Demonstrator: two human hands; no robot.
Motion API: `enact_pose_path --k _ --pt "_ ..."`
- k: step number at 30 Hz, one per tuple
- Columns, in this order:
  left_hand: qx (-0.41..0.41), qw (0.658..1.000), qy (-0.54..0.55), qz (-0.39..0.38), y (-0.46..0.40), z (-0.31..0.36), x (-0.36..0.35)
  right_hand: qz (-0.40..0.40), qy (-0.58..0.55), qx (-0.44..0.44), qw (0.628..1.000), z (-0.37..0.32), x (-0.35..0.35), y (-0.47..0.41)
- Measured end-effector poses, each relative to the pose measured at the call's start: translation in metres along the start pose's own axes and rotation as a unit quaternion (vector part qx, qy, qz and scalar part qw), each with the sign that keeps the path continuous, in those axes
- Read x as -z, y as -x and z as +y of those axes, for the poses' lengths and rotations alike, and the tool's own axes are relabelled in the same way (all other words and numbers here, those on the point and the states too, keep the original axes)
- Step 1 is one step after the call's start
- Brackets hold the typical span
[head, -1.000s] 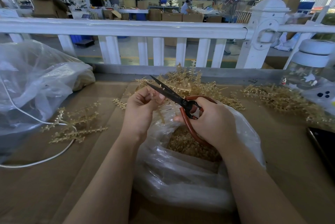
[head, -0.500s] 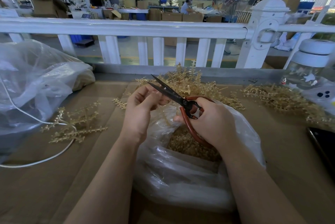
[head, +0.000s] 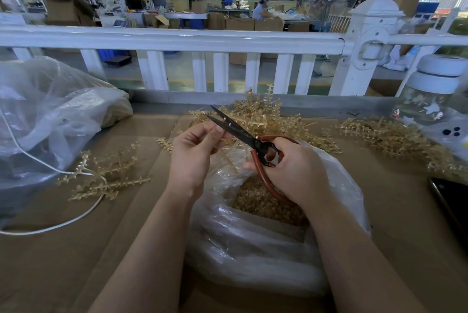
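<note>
My right hand (head: pixel 291 170) grips the red handles of black-bladed scissors (head: pixel 240 132), whose blades stand slightly apart and point up-left. My left hand (head: pixel 192 150) pinches a thin tan plastic sprue strip (head: pixel 229 151) just below the blades, most of it hidden by the fingers. Both hands hover over an open clear plastic bag (head: pixel 253 241) holding several small tan cut pieces (head: pixel 255 198).
A heap of tan sprues (head: pixel 260 115) lies behind the hands, more (head: pixel 395 135) to the right, and trimmed strips (head: pixel 106 173) to the left. A large clear bag (head: pixel 50 115), white cable (head: pixel 58 224), lidded jar (head: pixel 435 94), dark phone (head: pixel 453 201) and white railing (head: pixel 177 40) surround the cardboard-covered table (head: pixel 76 249).
The scissor blades have opened a little. My left thumb and fingers have shifted on the strip near the blades. The arms stay in place.
</note>
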State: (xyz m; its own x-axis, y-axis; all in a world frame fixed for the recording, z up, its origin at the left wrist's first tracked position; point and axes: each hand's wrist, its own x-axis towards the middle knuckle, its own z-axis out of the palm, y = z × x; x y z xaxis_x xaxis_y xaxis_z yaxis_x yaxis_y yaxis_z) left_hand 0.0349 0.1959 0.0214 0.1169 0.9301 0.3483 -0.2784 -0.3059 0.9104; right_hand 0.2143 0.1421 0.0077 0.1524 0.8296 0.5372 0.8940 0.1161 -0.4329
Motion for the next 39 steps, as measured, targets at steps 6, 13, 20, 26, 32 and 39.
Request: enact_pose_path --k 6,13,20,26,32,39 --pt "-0.007 1.000 0.006 0.000 0.0002 0.0004 -0.0001 0.002 0.001 0.009 1.000 0.0008 -0.0010 -0.0002" --pt "-0.061 0.997 -0.040 -0.019 0.0003 -0.0028 -0.0026 0.014 0.015 0.003 1.000 -0.0012 -0.0012 0.0016" --pt "-0.076 0.995 -0.053 -0.044 0.0006 -0.0034 -0.0013 -0.005 -0.017 -0.001 1.000 -0.0046 0.0020 0.0017" --pt "-0.080 0.995 -0.051 -0.045 0.0011 -0.0039 -0.0021 -0.007 -0.028 -0.008 1.000 -0.0029 0.0008 0.0014" --pt "-0.083 0.994 -0.049 -0.044 0.0022 -0.0020 -0.0028 0.006 -0.023 -0.004 1.000 -0.0032 -0.0004 0.0016" --pt "-0.051 0.997 -0.042 -0.028 0.0009 -0.0010 -0.0034 0.014 -0.021 0.005 1.000 -0.0029 -0.0013 0.0025"
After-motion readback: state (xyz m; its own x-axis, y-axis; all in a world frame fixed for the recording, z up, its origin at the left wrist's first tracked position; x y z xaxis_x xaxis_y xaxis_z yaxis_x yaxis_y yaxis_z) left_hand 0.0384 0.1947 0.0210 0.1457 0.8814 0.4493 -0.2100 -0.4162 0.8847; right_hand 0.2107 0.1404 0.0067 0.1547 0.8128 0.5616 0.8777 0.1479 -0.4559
